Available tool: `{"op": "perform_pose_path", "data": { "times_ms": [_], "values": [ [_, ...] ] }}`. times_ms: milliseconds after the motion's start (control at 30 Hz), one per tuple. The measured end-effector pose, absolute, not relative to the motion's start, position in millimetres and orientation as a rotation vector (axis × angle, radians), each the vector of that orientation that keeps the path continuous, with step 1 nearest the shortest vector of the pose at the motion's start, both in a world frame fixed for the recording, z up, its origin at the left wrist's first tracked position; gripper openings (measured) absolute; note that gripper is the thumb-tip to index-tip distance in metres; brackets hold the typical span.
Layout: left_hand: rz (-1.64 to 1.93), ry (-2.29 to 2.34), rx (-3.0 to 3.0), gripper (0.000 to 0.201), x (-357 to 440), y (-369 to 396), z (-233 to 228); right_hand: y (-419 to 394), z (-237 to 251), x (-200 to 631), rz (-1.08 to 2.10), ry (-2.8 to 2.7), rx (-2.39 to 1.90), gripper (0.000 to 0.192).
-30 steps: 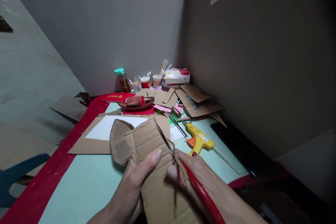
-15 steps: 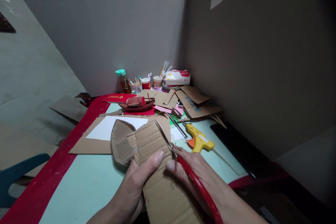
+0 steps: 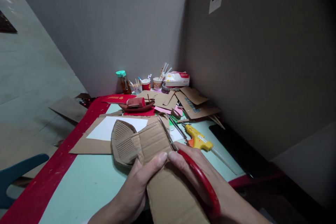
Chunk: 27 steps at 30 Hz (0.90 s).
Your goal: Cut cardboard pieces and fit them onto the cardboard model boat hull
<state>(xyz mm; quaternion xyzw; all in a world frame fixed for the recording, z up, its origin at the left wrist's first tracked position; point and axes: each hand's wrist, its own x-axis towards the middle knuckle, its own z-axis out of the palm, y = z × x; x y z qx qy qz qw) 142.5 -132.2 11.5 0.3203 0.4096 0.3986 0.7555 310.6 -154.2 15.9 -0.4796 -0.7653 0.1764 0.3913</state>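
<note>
Item: brown corrugated cardboard strip (image 3: pixel 168 185), lying across the lower middle of the pale green desk (image 3: pixel 86 182) and running from six o'clock up toward twelve.

Left hand (image 3: pixel 139 185): closing on the strip at its seven o'clock edge, thumb pressing on top, steadying it.

Right hand (image 3: pixel 199 171): gripping red-handled steel scissors (image 3: pixel 194 173), fingers passing through the loop; blades are biting into the strip's right edge near one o'clock, apparently almost closed, though the tips are hard to make out.

Step in hand, as judged: a cut is running along the strip's right side. The next move is calling for reopened blades, a forward feed and firm left-hand support.

Adjacent: a ribbed oval cardboard piece (image 3: pixel 122 143) at ten o'clock, touching the strip; a yellow glue gun (image 3: pixel 199 140) at two o'clock; a small brown cardboard boat model (image 3: pixel 136 104) at twelve.
</note>
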Motion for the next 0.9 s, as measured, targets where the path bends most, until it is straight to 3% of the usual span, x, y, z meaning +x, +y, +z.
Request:
{"op": "perform_pose_path", "data": {
  "times_ms": [167,300,567,700,900],
  "values": [
    [0.835,0.834,0.739,0.064,146.1,-126.0,12.2,-145.9,22.7,306.8,0.921,-1.586,-1.183,0.041],
    [0.710,0.673,0.777,0.060,147.5,-123.5,15.0,-120.4,12.6,315.9,1.238,-1.121,-1.159,0.044],
    [0.523,0.604,0.805,0.019,130.1,-109.3,28.4,-115.7,15.2,332.4,1.340,-1.183,-1.002,0.043],
    [0.442,0.576,0.795,0.026,129.4,-101.9,32.7,-113.9,27.8,322.5,1.261,-1.304,-0.985,0.038],
    [0.467,0.717,0.984,0.028,99.4,-87.1,43.5,-97.0,29.8,327.7,1.004,-0.938,-0.971,0.037]
  ]
}}
